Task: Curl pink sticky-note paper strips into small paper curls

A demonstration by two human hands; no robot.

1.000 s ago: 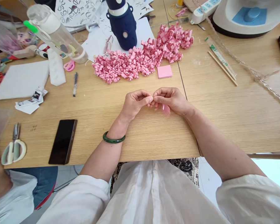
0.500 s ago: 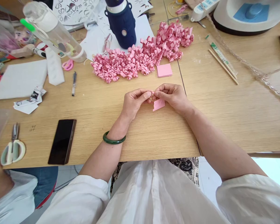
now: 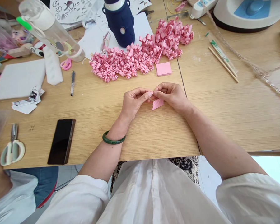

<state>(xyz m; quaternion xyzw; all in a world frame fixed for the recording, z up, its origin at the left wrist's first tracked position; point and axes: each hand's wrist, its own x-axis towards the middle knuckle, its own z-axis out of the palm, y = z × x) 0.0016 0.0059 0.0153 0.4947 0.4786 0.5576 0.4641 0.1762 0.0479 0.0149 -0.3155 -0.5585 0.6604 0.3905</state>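
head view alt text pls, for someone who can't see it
Over a wooden table, a person's left hand and right hand meet fingertip to fingertip, pinching a small pink paper piece. Behind them lie a heap of curled pink paper pieces and a pink notepad; a black phone lies at left.

Pale pink paper piece (image 3: 157,104) at the fingers (image 3: 146,95); same pink for the square pad (image 3: 163,68), darker pink for the curled paper heap (image 3: 140,54). Bench (image 3: 224,105) light tan woodgrain. Bangle (image 3: 113,139) dark green. Phone (image 3: 61,141) black with brownish edge. Scissors (image 3: 12,150) pale mint handles, grey blades. Bottle (image 3: 120,21) navy with white band and small white dot. Clear bottle (image 3: 49,31) with green tab. Sleeves (image 3: 77,199) white; cloth (image 3: 184,165) at the lap black-and-white swirl print. Small scissors (image 3: 66,64) pink.
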